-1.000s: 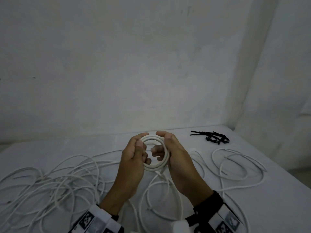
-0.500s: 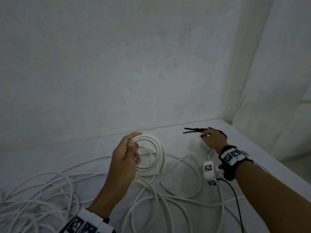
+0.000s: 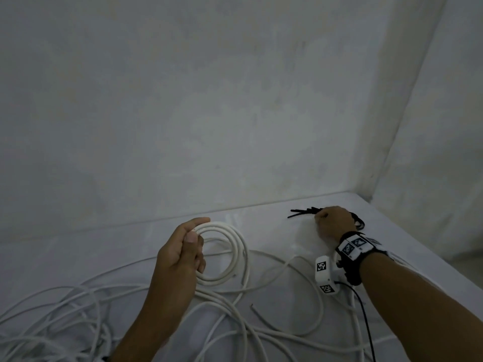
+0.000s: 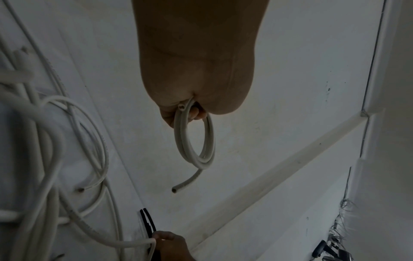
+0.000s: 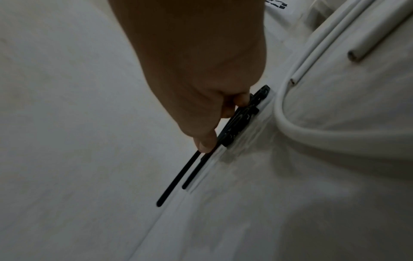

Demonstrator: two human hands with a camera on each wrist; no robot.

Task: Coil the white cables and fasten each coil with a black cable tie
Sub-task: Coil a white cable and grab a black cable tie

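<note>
Your left hand (image 3: 180, 253) held the white coil (image 3: 224, 253) upright above the table (image 3: 274, 231), fingers and thumb curled round its left side; in the left wrist view the coil (image 4: 194, 139) hung below the closed fingers, one cut end beside them and a short free tail (image 4: 186, 181) trailing from the bottom of the loop. Your right hand (image 3: 333, 223) lay at the far right of the table on the bundle of black cable ties (image 3: 303, 212), whose tips pointed left past the knuckles. In the right wrist view the fingertips (image 5: 206, 143) pinched the black cable ties (image 5: 236, 123) near their heads, the straps lying flat on the table and running away from the hand. Loose white cables (image 3: 78, 309) lay tangled across the near left and centre of the table, with further loops (image 3: 313, 304) under your right forearm. A marker-tagged wrist band (image 3: 352, 248) sat on your right wrist.
</note>
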